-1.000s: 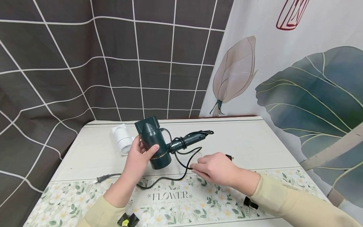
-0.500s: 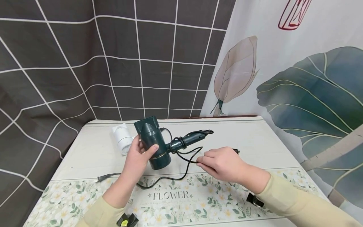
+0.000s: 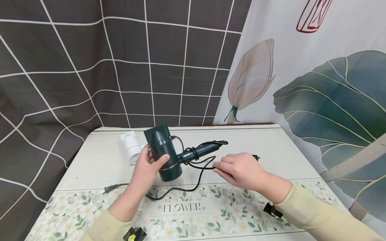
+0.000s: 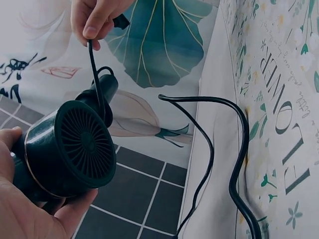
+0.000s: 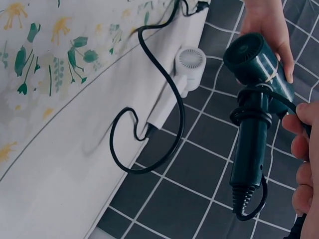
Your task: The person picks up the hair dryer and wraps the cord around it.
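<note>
A dark green hair dryer (image 3: 164, 147) is held above the table by my left hand (image 3: 146, 172), thumb across its barrel. Its handle points right, with black cord wound round it near the barrel. My right hand (image 3: 241, 170) pinches a length of that cord (image 4: 93, 64) to the right of the handle. Behind the right hand a black plug (image 3: 256, 157) sticks out. In the right wrist view the cord runs from the fingers to the coils on the handle. The left wrist view shows the round rear grille (image 4: 84, 144) of the dryer.
A white hair dryer (image 3: 130, 147) lies on the table behind my left hand. Its black cord (image 5: 177, 119) loops over the tabletop and ends in a plug (image 3: 109, 188) at the left. A floral cloth strip (image 3: 181, 221) covers the front of the table; dark checked fabric (image 3: 126, 60) hangs behind.
My right hand has moved right and a little away from me, drawing the pinched cord along. The left hand and the green hair dryer have stayed nearly in place.
</note>
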The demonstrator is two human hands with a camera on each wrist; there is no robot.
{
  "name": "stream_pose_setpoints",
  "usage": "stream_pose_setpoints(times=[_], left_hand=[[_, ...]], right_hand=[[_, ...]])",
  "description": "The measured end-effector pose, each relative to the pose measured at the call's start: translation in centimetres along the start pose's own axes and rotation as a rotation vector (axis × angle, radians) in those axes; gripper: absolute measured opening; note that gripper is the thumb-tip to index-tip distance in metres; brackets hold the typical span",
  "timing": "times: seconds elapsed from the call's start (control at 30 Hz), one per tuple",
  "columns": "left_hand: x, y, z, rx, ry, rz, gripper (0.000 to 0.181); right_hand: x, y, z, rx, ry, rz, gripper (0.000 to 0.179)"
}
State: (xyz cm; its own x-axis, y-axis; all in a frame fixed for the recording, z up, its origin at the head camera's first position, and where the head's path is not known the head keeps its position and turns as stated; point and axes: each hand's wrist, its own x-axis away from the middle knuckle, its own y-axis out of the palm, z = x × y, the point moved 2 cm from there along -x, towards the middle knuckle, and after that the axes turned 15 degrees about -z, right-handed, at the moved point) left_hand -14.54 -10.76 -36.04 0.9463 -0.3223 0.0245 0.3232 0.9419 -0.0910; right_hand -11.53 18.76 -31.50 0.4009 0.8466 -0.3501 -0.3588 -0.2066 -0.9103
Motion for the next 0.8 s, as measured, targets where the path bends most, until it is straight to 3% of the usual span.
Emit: stream_pose_setpoints(times=[0.43, 0.8], left_hand=[[0.03, -0.51, -0.17, 0.056, -0.028, 0.034, 0.080], [0.17, 0.06, 0.13, -0.015, -0.022, 0.009, 0.080]], right_hand=[[0.55, 0.36, -0.48, -0.022, -0.046, -0.001, 0.028], [0.47, 0.13, -0.49, -0.061, -0.042, -0.024, 0.028]])
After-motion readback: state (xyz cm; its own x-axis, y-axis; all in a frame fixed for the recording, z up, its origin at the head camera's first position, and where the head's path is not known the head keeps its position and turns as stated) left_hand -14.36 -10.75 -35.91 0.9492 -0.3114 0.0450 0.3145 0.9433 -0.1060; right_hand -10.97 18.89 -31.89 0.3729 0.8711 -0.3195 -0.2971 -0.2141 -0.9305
